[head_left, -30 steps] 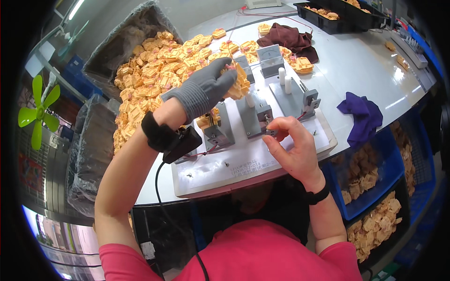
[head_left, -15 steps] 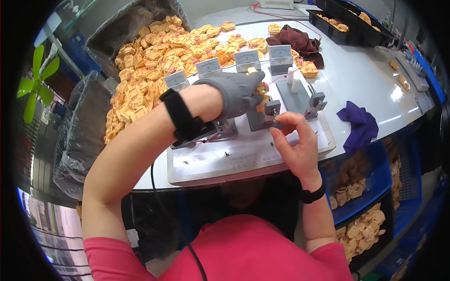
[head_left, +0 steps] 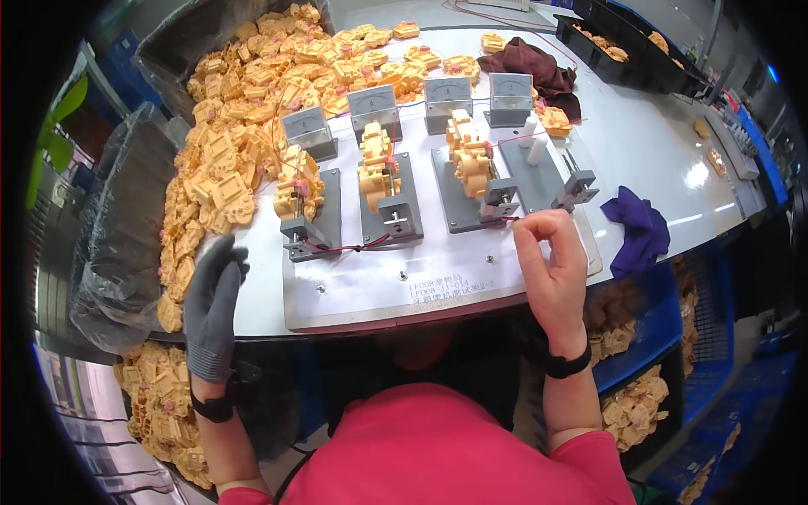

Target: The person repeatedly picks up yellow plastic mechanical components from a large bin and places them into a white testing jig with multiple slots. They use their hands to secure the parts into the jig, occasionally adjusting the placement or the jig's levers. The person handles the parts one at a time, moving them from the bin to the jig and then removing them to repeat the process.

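Note:
My left hand [head_left: 212, 307], in a grey glove, is beside the near end of a heap of yellow plastic gear housings [head_left: 223, 160]. Its fingers are loosely bent, with nothing visible in them. My bare right hand [head_left: 553, 278] has its thumb and index finger pinched by the clamp [head_left: 501, 200] of the third fixture; anything between the tips is hidden. Yellow housings sit on the left fixture [head_left: 299, 189], second fixture [head_left: 379, 172] and third fixture [head_left: 471, 160]. The rightmost fixture [head_left: 522, 172] bears two white posts and no housing.
Several analog meters [head_left: 374, 105] stand behind the fixtures on a white board [head_left: 353, 303]. A purple cloth [head_left: 637, 231] lies at right, a brown cloth [head_left: 534, 67] behind. Black trays [head_left: 640, 42] hold parts at the far right. Blue bins [head_left: 644, 337] of housings stand below the table.
My left hand has left the housing on the third fixture and swung left and nearer to the heap's end. My right hand has shifted slightly right, its thumb and index finger closer together.

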{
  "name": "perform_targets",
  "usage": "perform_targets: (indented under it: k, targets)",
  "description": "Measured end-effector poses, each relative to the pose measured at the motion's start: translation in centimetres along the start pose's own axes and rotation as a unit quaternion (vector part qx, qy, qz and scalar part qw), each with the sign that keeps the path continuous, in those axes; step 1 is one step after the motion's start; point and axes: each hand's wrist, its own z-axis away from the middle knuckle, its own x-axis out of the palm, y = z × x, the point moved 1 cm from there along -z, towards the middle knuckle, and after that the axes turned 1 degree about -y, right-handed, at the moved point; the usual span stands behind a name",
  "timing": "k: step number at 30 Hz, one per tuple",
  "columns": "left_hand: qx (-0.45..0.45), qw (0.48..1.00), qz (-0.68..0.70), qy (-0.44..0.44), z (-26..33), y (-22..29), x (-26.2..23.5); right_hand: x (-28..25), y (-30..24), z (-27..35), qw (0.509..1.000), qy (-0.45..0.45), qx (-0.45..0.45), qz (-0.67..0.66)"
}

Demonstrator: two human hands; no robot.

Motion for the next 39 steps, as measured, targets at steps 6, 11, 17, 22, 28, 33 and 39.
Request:
perform_targets:
  k: [6,11,17,22,28,33,39]
  targets:
    - [-0.081,0.993,0.079,0.011,1.5,-6.6,2.8,-0.7,-0.8,0.2,0.969,-0.153,-0.018,0.195]
    - [0.04,0.997,-0.06,0.022,1.2,-7.1,5.6,-0.4,-1.0,-0.1,0.962,-0.191,0.004,0.197]
    - [0.139,0.971,-0.193,0.021,1.4,-4.5,6.1,-0.5,-1.1,0.1,0.959,-0.202,0.065,0.186]
    - [0.149,0.97,-0.19,-0.01,1.1,-4.4,6.5,-0.4,-1.1,-0.2,0.956,-0.207,0.062,0.201]
    - [0.132,0.978,-0.162,-0.013,1.2,-4.8,6.4,-0.3,-1.2,-0.2,0.953,-0.211,0.071,0.206]
    - [0.13,0.98,-0.152,-0.016,1.0,-4.8,6.6,-0.3,-1.2,-0.1,0.953,-0.205,0.08,0.207]
    - [0.132,0.979,-0.155,-0.011,1.1,-4.9,6.6,-0.2,-1.1,-0.1,0.954,-0.204,0.068,0.21]
